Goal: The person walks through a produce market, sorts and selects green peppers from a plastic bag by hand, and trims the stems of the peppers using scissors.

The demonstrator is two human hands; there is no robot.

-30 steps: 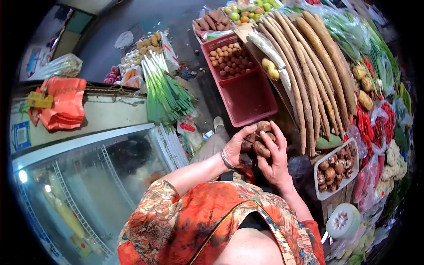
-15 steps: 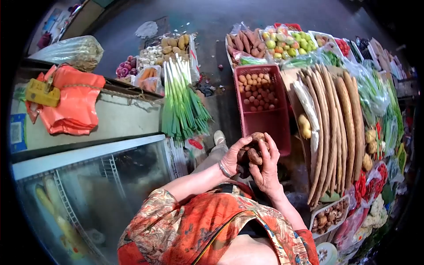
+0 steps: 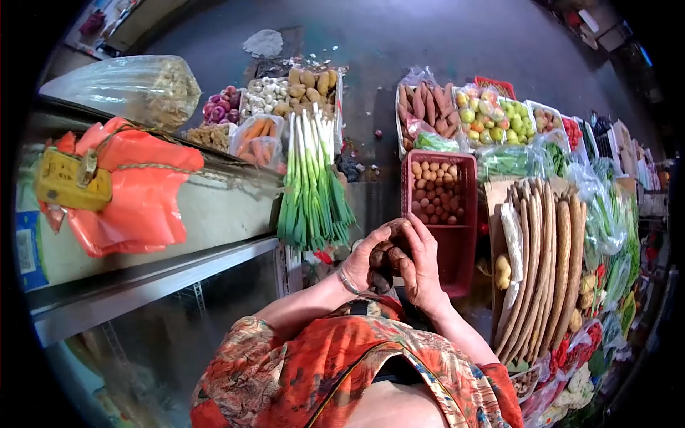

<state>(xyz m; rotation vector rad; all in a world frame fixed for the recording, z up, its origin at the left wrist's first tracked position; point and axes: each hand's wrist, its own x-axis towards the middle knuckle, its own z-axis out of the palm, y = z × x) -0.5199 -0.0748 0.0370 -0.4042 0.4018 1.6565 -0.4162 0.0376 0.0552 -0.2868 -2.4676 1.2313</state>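
Note:
Several brown mushrooms point(image 3: 382, 258) are bunched between my two hands in front of my chest. My left hand point(image 3: 360, 262), with a metal bracelet at the wrist, is wrapped round their left side. Curled over them from the right is my right hand point(image 3: 422, 265), its fingers bent across the top. The palms hide part of the bunch. Just beyond my right hand stands a red crate point(image 3: 457, 264) with eggs point(image 3: 434, 189) in its far section.
Green onions point(image 3: 310, 189) lie left of my hands, near a glass-topped case point(image 3: 164, 342) and orange bags point(image 3: 143, 192). Long brown roots point(image 3: 542, 264) lie on cardboard at the right. Potatoes point(image 3: 310, 85), sweet potatoes point(image 3: 428, 107) and apples point(image 3: 517, 121) stand farther off.
The view has swung, so the stall goods appear shifted and more of the floor shows. Both hands still hold the mushrooms, with my right fingers now folded closer over them.

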